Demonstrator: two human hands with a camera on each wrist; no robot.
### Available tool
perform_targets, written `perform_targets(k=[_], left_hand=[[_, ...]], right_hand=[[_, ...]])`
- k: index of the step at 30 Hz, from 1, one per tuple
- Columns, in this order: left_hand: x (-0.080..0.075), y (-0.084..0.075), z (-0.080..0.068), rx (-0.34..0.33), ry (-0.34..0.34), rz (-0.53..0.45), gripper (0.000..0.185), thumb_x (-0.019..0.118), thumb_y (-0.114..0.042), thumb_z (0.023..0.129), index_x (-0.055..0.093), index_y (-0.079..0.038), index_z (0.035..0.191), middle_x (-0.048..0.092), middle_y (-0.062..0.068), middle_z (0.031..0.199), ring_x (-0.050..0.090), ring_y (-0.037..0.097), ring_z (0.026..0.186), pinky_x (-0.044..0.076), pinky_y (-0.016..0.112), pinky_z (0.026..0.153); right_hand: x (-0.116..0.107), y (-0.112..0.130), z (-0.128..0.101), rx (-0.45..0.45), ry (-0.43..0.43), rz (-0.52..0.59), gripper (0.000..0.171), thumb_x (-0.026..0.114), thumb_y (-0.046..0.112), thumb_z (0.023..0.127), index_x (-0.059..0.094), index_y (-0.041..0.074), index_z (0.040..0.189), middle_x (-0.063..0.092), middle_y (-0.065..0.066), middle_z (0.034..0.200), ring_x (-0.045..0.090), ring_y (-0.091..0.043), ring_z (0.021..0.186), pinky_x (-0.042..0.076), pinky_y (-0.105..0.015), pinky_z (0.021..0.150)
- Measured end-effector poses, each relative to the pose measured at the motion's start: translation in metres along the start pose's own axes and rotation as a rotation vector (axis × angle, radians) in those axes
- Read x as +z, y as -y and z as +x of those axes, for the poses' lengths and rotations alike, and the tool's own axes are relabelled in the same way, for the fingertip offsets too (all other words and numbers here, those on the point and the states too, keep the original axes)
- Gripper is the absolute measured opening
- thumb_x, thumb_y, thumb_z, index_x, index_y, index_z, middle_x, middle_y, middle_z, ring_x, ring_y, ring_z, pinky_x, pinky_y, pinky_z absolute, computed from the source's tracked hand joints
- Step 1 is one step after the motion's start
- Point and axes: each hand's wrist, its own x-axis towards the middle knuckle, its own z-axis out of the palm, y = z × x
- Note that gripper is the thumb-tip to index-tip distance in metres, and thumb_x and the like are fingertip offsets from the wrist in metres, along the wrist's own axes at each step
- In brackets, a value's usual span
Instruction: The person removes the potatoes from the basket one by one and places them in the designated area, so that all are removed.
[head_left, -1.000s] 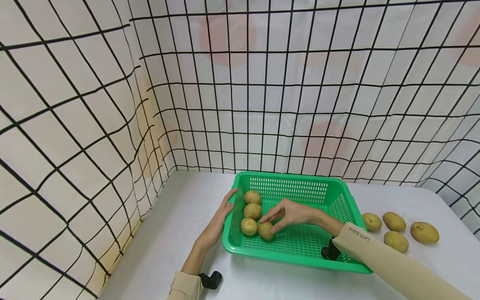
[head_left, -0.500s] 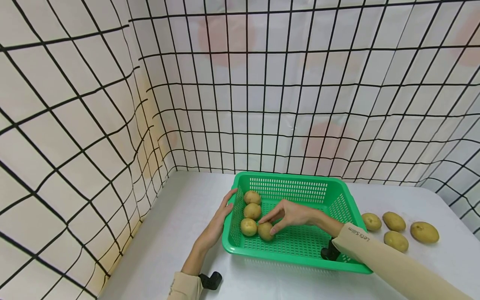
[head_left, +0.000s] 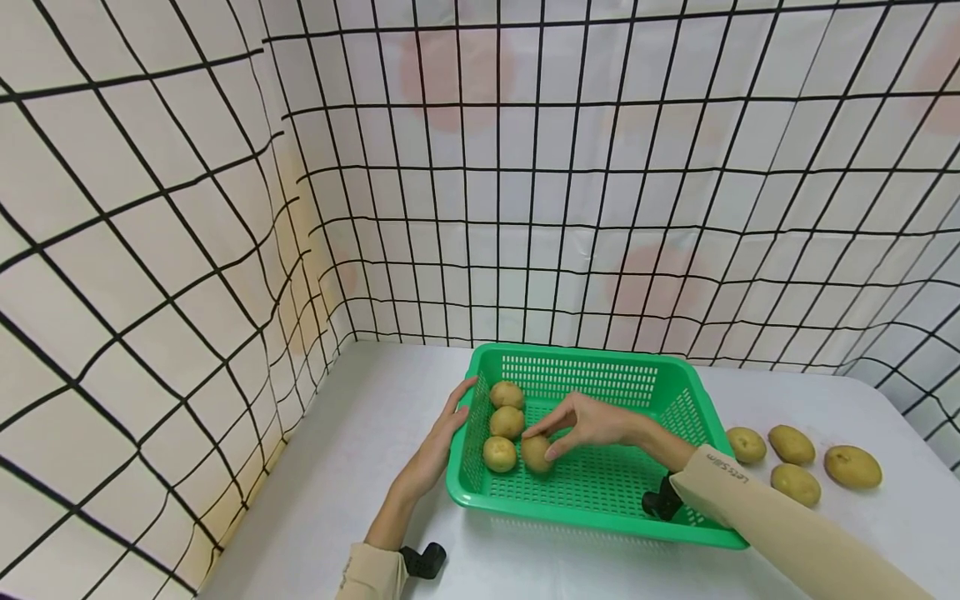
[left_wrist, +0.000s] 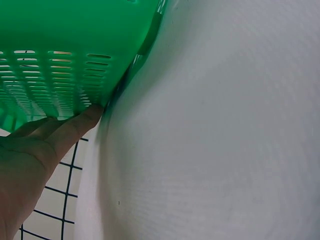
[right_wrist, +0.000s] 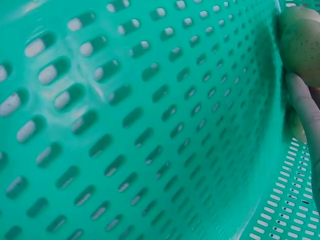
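A green plastic basket [head_left: 600,521] with slotted walls stands on the white table. Inside it, three potatoes [head_left: 507,422] line the left wall in a column. My right hand [head_left: 588,421] reaches into the basket and pinches another potato [head_left: 537,455] between thumb and fingers, just right of the nearest one in that column. In the right wrist view, a finger touches this potato [right_wrist: 304,50] at the edge of the frame. On the basket's left side, my left hand [head_left: 435,450] rests with extended fingers against the outer wall and rim; the left wrist view shows those fingers [left_wrist: 75,127] along the slotted wall [left_wrist: 55,75].
Several loose potatoes [head_left: 795,484] lie on the table right of the basket, near the right forearm. Behind and to the left rise white walls covered with black grid netting [head_left: 532,171]. White tabletop [head_left: 315,500] shows left of the left arm.
My right hand has shifted slightly up and to the right with its potato, which now stands a little apart from the potato on its left. The left hand stays in place.
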Motion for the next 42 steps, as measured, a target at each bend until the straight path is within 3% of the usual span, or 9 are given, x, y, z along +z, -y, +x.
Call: perform_targets(k=[5,14,26,37,42], left_hand=[[0.0,0.001,0.0,0.002,-0.001,0.002,0.051,0.022,-0.042,0.113,0.014,-0.04,0.164,0.006,0.005,0.175,0.01,0.038,0.16,0.02,0.07,0.123],[0.0,0.0,0.001,0.001,-0.001,-0.007,0.051,0.023,-0.043,0.113,0.016,-0.04,0.163,0.006,0.003,0.174,0.01,0.035,0.161,0.019,0.068,0.124],[0.0,0.0,0.001,-0.001,0.001,-0.007,0.051,0.023,-0.044,0.113,0.015,-0.04,0.163,0.006,0.004,0.174,0.01,0.036,0.16,0.019,0.069,0.123],[0.0,0.0,0.001,-0.001,0.001,-0.003,0.051,0.022,-0.043,0.113,0.015,-0.04,0.163,0.005,0.003,0.175,0.007,0.036,0.161,0.017,0.07,0.123],[0.001,0.0,0.0,-0.001,-0.002,0.001,0.052,0.022,-0.042,0.113,0.015,-0.039,0.164,0.005,0.004,0.175,0.007,0.037,0.161,0.016,0.071,0.123]], right_hand=[[-0.003,0.004,-0.002,0.014,-0.034,-0.002,0.041,0.081,0.017,0.09,0.073,0.013,0.13,0.073,-0.005,0.131,0.067,-0.021,0.126,0.054,-0.043,0.106],[-0.009,0.01,-0.005,0.013,-0.093,0.021,0.043,0.081,0.016,0.09,0.072,0.013,0.132,0.071,-0.006,0.135,0.065,-0.027,0.128,0.056,-0.032,0.1],[-0.011,0.014,-0.007,0.007,-0.113,0.023,0.042,0.08,0.017,0.091,0.072,0.015,0.132,0.071,-0.005,0.135,0.064,-0.028,0.129,0.057,-0.031,0.099],[-0.018,0.023,-0.011,0.004,-0.163,0.08,0.043,0.08,0.016,0.091,0.071,0.015,0.133,0.067,-0.005,0.142,0.061,-0.027,0.134,0.054,-0.045,0.106],[-0.02,0.027,-0.013,0.012,-0.179,0.075,0.044,0.079,0.016,0.091,0.071,0.015,0.134,0.067,-0.006,0.141,0.06,-0.03,0.135,0.054,-0.044,0.105]])
